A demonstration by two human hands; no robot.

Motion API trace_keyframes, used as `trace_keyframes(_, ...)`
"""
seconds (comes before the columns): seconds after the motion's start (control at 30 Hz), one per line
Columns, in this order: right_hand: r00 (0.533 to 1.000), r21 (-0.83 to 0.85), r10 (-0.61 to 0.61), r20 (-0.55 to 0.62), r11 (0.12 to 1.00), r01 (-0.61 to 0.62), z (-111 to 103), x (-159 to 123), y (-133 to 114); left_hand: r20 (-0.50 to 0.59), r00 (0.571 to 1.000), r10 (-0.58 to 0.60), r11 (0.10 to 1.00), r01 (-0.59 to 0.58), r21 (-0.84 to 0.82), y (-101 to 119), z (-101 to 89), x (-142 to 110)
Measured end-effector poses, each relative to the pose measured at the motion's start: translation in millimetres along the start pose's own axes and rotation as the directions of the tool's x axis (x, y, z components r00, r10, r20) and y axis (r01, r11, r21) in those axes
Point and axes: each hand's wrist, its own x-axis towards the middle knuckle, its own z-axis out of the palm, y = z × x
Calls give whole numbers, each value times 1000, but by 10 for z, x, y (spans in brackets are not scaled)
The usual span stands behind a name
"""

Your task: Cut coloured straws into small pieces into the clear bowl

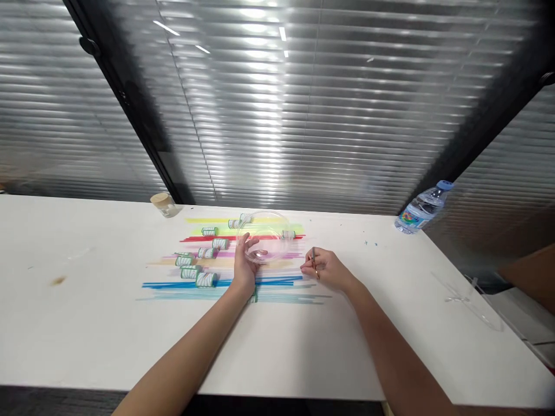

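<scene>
1. Set the clear coil (260,253) as the clock's centre, with twelve pointing away from the person. It lies over the middle of the coloured strips (273,282); whether it touches them I cannot tell.
2. The left hand (246,270) is at seven o'clock, its fingers curled on the coil's near edge, apparently holding it.
3. The right hand (327,268) is at four o'clock, apart from the left, fingertips pinched together and closed on a small tool (313,257), perhaps scissors.
4. The step in hand looks like steadying the coil while the right fingers work beside it. Any strand between the hands is too fine to make out.
5. The next move seems to call for a steady left hold, so the turns don't spring loose, and the tool kept off the left fingers.
6. On the tabletop (108,341), labelled bundles (206,280) sit near eight o'clock; a water bottle (421,212) stands just above three.
</scene>
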Motion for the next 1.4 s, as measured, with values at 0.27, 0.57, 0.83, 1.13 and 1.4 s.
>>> trace_keyframes(0.27,992,-170,-75,104,981,92,-180,-22,-52,-75,997,-15,999,11,-52,-5,20,46)
trace_keyframes(0.57,989,-268,139,56,956,-120,-547,-155,29,-83,995,-57,998,55,-32,3,26,58)
trace_keyframes(0.83,974,-319,212,78,931,-177,-519,-211,-48,-102,993,-57,998,54,-34,16,44,49)
trace_keyframes(1.13,994,-486,-36,-107,874,-21,-770,-308,84,-154,985,-80,996,72,-55,72,27,55)
trace_keyframes(1.4,741,-626,-375,-556,776,-78,-1407,-617,505,-186,972,-147,988,134,-81,134,45,65)
